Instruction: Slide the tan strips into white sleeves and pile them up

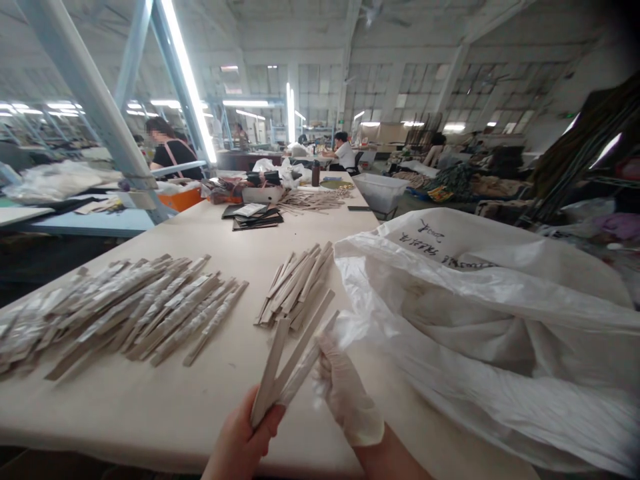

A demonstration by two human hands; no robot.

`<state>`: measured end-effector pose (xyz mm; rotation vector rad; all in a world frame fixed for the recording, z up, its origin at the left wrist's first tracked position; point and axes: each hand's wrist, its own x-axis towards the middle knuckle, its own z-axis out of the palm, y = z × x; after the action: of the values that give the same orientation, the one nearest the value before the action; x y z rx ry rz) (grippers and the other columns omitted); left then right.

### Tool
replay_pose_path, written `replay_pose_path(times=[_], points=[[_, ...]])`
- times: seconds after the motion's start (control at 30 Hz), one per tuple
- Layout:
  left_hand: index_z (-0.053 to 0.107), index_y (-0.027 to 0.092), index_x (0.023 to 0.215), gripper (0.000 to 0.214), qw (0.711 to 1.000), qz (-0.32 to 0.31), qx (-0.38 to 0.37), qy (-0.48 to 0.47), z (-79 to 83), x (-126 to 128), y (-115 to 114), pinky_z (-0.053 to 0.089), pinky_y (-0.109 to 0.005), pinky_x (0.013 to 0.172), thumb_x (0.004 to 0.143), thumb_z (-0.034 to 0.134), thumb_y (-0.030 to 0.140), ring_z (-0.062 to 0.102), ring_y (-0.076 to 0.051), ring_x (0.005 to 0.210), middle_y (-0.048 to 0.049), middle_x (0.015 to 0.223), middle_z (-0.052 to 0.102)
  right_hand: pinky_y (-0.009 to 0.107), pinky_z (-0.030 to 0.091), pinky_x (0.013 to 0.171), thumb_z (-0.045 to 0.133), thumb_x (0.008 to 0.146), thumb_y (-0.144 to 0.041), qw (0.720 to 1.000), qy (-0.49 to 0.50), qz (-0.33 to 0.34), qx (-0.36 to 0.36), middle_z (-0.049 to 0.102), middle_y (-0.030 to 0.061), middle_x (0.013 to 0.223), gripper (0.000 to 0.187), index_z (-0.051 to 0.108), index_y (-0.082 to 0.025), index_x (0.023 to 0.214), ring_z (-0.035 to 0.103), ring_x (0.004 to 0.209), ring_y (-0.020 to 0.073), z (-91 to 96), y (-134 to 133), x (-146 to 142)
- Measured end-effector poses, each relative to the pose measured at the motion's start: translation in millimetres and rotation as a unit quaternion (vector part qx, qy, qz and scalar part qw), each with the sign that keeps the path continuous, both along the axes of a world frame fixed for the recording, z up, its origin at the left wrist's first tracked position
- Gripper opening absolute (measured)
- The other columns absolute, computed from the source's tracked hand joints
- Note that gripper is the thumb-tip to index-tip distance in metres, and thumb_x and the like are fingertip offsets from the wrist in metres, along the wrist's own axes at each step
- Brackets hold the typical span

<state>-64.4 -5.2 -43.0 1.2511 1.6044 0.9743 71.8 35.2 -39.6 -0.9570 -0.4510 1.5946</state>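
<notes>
My left hand, bare, is closed around the lower ends of a few flat beige strips that fan apart toward the top. One of these, a strip with clear plastic film on it, slants up to the right. My right hand, in a pale thin glove, is closed round the upper part of that film-covered strip. Just beyond my hands lies a loose pile of bare beige strips. To the left spreads a larger heap of strips, many wrapped in plastic.
A big white sack with handwriting lies open on the right of the pale table. Farther back are dark flat pieces, a brown bottle and more strips. A white bin stands beyond. Other people sit farther off.
</notes>
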Motion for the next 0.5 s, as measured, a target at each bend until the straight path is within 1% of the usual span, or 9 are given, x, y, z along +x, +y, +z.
replay_pose_path(times=[0.1,0.17,0.2,0.23,0.27,0.3,0.33,0.43,0.5], points=[[0.052,0.018,0.073,0.031,0.999,0.034,0.019,0.001,4.3,2.8,3.7,0.031,-0.019,0.039,0.067,0.055,0.048,0.037,-0.008,0.037,0.0074,0.046,0.043,0.023,0.029,0.042,0.068,0.061,-0.048,0.997,0.035,0.051,-0.054,0.041,-0.006,0.046,0.034,0.052,-0.019,0.058,0.032,0.041,0.0073,-8.5,-6.6,-12.5],[0.052,0.018,0.07,0.032,0.999,0.031,0.011,0.003,5.5,0.4,3.9,0.031,-0.019,0.038,0.066,0.056,0.049,0.037,-0.008,0.037,0.0071,0.046,0.043,0.022,0.028,0.042,0.07,0.059,-0.046,0.995,0.044,0.056,-0.065,0.035,-0.0079,0.044,0.036,0.047,-0.019,0.054,0.029,0.04,0.0062,-12.0,-6.1,-11.7],[0.053,0.018,0.07,0.032,1.0,0.024,0.002,0.005,5.0,-1.4,2.7,0.03,-0.02,0.038,0.065,0.057,0.05,0.037,-0.009,0.037,0.0071,0.046,0.043,0.022,0.028,0.042,0.069,0.061,-0.048,0.997,0.047,0.028,-0.062,0.033,-0.0086,0.043,0.038,0.045,-0.019,0.053,0.028,0.039,0.0058,-12.7,-3.1,-9.0],[0.054,0.018,0.07,0.033,1.0,0.019,-0.007,0.009,3.8,-3.1,0.9,0.03,-0.02,0.038,0.064,0.058,0.05,0.037,-0.009,0.037,0.0071,0.046,0.043,0.021,0.027,0.041,0.068,0.061,-0.05,0.995,0.067,0.005,-0.069,0.027,-0.0105,0.041,0.039,0.044,-0.02,0.054,0.023,0.037,0.0055,-13.1,0.9,-6.1],[0.054,0.019,0.07,0.033,1.0,0.017,-0.012,0.015,2.1,-4.3,-1.2,0.03,-0.02,0.038,0.063,0.058,0.05,0.037,-0.009,0.037,0.007,0.045,0.043,0.021,0.026,0.04,0.069,0.061,-0.047,0.994,0.094,-0.015,-0.057,0.023,-0.0119,0.041,0.036,0.045,-0.02,0.057,0.019,0.036,0.0053,-13.2,5.0,-4.2],[0.054,0.019,0.069,0.032,1.0,0.019,-0.012,0.02,0.3,-5.0,-3.1,0.03,-0.02,0.038,0.064,0.058,0.05,0.037,-0.009,0.037,0.007,0.045,0.043,0.021,0.026,0.04,0.07,0.061,-0.044,0.993,0.103,-0.034,-0.052,0.025,-0.012,0.041,0.034,0.046,-0.02,0.059,0.02,0.036,0.0051,-13.2,8.5,-3.9],[0.054,0.019,0.068,0.032,0.999,0.027,-0.007,0.026,-1.1,-5.4,-4.2,0.03,-0.02,0.038,0.064,0.057,0.05,0.037,-0.009,0.036,0.007,0.044,0.043,0.021,0.025,0.039,0.071,0.059,-0.044,0.992,0.105,-0.013,-0.074,0.03,-0.0108,0.042,0.034,0.047,-0.02,0.059,0.024,0.037,0.0053,-13.3,10.8,-5.1],[0.052,0.019,0.07,0.03,0.997,0.057,0.025,0.047,0.4,-11.7,2.0,0.033,-0.021,0.038,0.067,0.056,0.049,0.039,-0.01,0.037,0.0068,0.045,0.045,0.019,0.027,0.039,0.07,0.062,-0.042,0.981,0.147,0.081,-0.101,0.031,-0.011,0.041,0.031,0.051,-0.018,0.06,0.026,0.036,0.0045,-13.5,12.1,-10.4],[0.052,0.019,0.072,0.029,0.993,0.069,0.043,0.08,7.7,-27.5,16.6,0.035,-0.021,0.04,0.069,0.055,0.048,0.043,-0.011,0.04,0.0063,0.047,0.047,0.017,0.028,0.039,0.069,0.065,-0.041,0.968,0.2,0.121,-0.087,0.029,-0.0127,0.039,0.028,0.059,-0.016,0.074,0.025,0.034,0.0034,-12.5,12.7,-6.4]])
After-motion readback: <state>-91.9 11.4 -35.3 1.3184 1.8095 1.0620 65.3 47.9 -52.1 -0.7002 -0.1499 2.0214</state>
